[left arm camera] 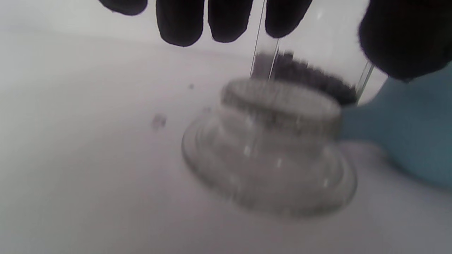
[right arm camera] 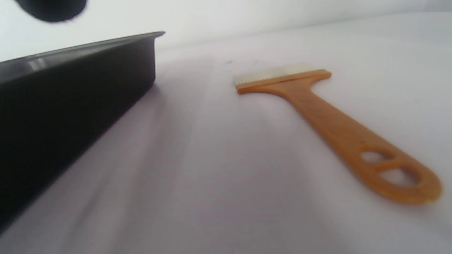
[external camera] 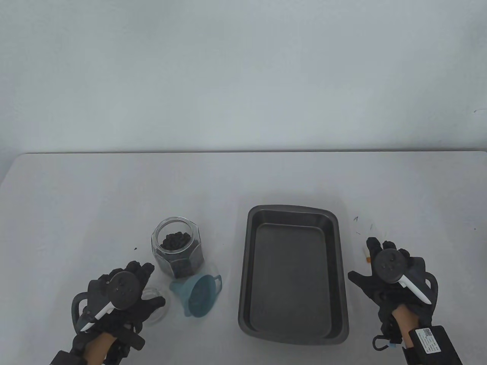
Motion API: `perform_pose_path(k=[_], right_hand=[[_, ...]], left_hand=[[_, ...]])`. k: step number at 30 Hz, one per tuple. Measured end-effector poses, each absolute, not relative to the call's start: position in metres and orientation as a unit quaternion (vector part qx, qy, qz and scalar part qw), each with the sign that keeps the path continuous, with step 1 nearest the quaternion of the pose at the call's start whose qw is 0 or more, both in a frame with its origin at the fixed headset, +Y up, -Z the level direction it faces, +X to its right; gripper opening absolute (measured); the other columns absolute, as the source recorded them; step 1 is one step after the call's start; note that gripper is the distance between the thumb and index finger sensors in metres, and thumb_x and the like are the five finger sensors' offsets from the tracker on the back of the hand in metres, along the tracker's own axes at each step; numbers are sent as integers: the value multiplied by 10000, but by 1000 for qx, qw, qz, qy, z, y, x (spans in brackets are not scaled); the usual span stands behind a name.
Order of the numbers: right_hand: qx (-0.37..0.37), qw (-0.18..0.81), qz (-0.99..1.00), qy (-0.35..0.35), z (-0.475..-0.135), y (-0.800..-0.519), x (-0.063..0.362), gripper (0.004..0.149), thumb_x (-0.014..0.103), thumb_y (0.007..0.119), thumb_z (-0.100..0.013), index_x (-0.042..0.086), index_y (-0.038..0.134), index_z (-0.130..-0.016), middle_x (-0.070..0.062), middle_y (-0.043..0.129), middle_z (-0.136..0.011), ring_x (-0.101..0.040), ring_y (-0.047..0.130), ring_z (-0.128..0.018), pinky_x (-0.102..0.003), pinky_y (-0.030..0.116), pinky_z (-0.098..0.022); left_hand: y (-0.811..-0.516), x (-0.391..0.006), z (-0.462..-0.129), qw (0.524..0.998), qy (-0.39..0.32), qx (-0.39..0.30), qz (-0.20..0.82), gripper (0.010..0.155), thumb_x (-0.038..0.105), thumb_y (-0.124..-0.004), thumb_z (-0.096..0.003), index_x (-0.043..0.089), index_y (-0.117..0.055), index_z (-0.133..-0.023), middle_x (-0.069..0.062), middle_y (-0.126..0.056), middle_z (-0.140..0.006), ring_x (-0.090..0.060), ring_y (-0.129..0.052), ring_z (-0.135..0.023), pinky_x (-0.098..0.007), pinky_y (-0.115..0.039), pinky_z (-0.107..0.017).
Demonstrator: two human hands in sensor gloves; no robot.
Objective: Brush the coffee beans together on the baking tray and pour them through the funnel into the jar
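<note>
- Coffee beans in the uncapped jar, left of the bare baking tray.
- Funnel tipped beside the jar.
- Left hand spread above the glass lid, right hand spread over the brush.

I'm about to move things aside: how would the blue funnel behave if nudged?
The blue funnel looks like thin plastic, so probably light and easily shoved. It lies on its side against the jar, so its round cone may roll in an arc rather than slide straight. Its small side handle might check that roll.
</note>
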State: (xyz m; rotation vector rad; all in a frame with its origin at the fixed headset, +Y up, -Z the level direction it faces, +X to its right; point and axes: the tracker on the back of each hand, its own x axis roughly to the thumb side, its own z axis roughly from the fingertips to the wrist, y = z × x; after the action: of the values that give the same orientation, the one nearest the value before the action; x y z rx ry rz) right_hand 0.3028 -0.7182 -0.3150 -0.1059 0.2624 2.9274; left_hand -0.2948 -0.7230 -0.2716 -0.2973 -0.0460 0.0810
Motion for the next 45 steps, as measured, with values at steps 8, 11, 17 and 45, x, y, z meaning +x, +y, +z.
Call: perform_pose_path(k=[8,11,17,45], right_hand=[[-35,99,991,83,-315,-718,303,953,697,692,-408,303,109,-1050,-268,246,-1123,-627,294,-989,-745,365,-645],[-37,101,991,83,-316,-718,304,952,697,692,-407,305,110,-1050,-269,246,-1123,-627,295,-989,-745,365,-645],[-37,104,991,82,-316,-718,305,950,697,692,-408,307,111,-1051,-267,246,-1124,-628,297,-989,-745,367,-644],[-43,110,990,77,-315,-718,309,946,696,697,-406,312,125,-1053,-268,250,-1123,-626,311,-988,-735,390,-650]], left_hand=[[-744,-287,-278,975,-23,-219,2,887,692,-849,-383,464,-390,-1107,-12,-514,-1175,-287,-770,-1001,-557,-706,-722],[-742,-287,-278,979,-23,-202,10,847,658,-879,-386,453,-461,-1093,-8,-583,-1129,-295,-798,-908,-506,-761,-682],[-712,-289,-281,988,-16,-149,30,824,667,-905,-365,431,-549,-1069,-30,-666,-1084,-266,-872,-818,-486,-798,-637],[-613,-222,-385,997,-23,-74,30,819,671,-892,-376,434,-544,-1078,-23,-659,-1098,-258,-861,-839,-497,-763,-663]])
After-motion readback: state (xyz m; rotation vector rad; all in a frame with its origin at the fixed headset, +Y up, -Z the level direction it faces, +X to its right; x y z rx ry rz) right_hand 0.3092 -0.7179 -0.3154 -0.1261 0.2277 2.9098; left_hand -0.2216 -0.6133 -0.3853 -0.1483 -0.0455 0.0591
